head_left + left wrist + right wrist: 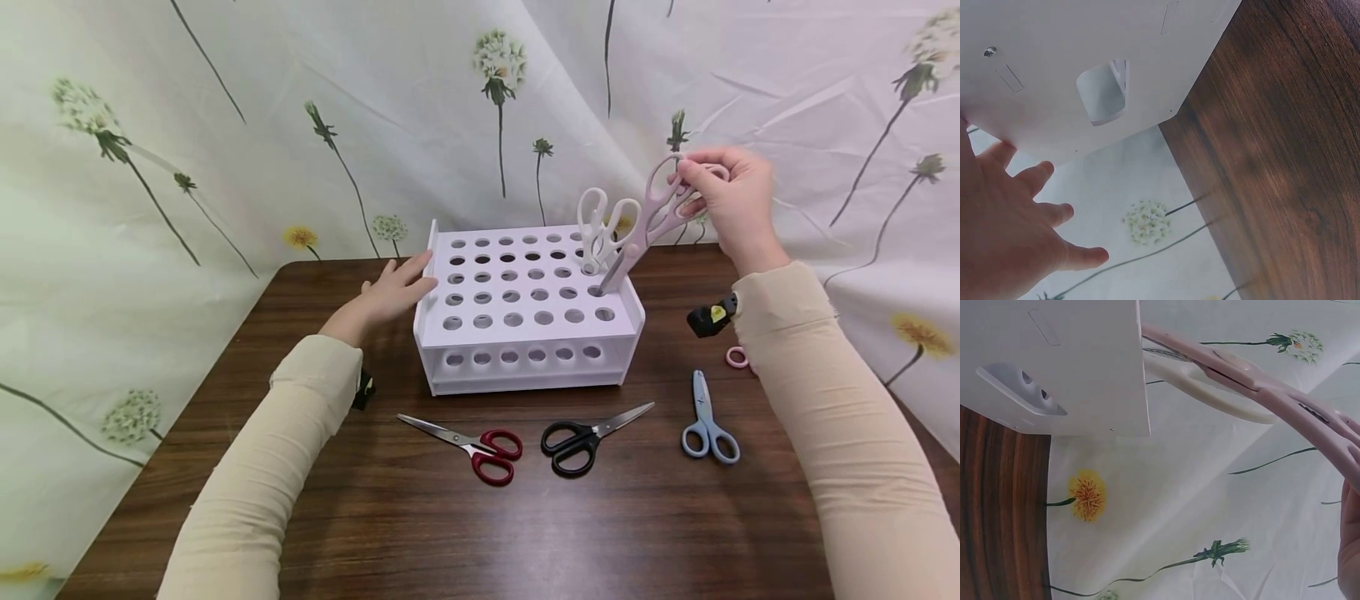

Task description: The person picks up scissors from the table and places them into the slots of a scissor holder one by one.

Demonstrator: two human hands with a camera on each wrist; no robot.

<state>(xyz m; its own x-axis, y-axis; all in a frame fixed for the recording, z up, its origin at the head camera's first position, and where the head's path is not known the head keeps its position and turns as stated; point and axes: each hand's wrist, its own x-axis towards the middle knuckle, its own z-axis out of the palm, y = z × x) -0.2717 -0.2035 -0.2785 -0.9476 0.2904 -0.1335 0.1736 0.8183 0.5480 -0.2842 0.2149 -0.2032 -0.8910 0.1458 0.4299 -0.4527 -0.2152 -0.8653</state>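
My right hand (738, 196) grips pale pink scissors (651, 218) by their handles, above the right side of a white rack (491, 333) with rows of round holes. The blades point down, with their tips at a hole near the rack's right edge. Just left of them, white-handled scissors (600, 233) stand in another hole, handles up. In the right wrist view the pink scissors (1260, 394) slant past the rack's side wall (1097, 394). My left hand (390, 292) rests its spread fingertips against the rack's left side panel; the left wrist view shows this hand (1016, 219) with fingers extended.
On the brown table (450, 542) in front of the rack lie red-handled scissors (480, 450) and black-handled scissors (585, 437). Light blue scissors (705, 425) lie to the right. A pink handle loop (737, 357) shows beside my right sleeve. A flower-patterned cloth (420, 108) hangs behind.
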